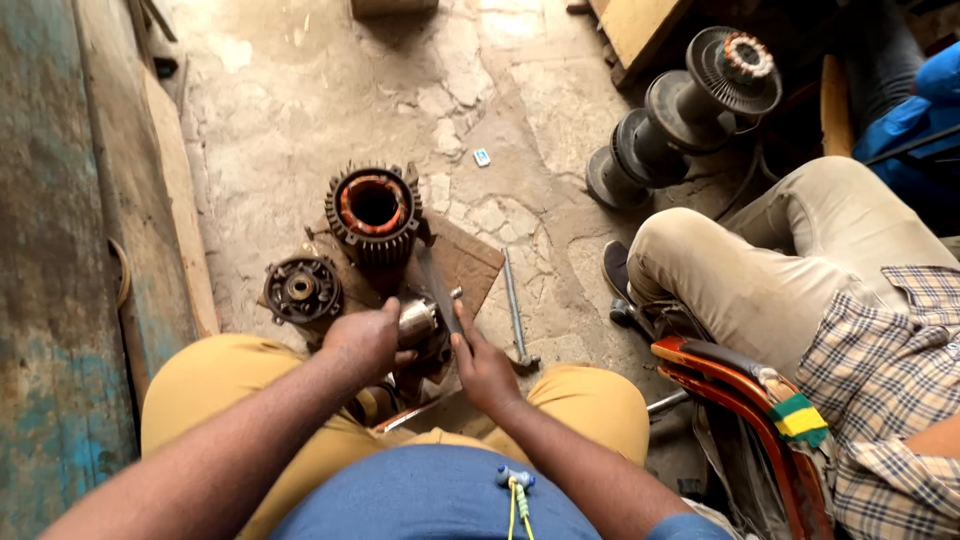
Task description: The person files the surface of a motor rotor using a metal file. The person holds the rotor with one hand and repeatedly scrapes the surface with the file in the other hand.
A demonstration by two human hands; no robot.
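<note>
Rotor (417, 320), shiny metal cylinder, low between knees over brown board (470, 262) on floor. Left hand (365, 338) curled over rotor's near end, fingers closed on it. Right hand (483, 368) pinching flat dark file (437, 285), blade slanting up across rotor. Finned motor shell (373, 211) with copper windings upright just beyond; round end cap (302, 290) beside it. Hammer (517, 318) on concrete, right of board. Second person seated at right, checked shirt (885, 380).
</note>
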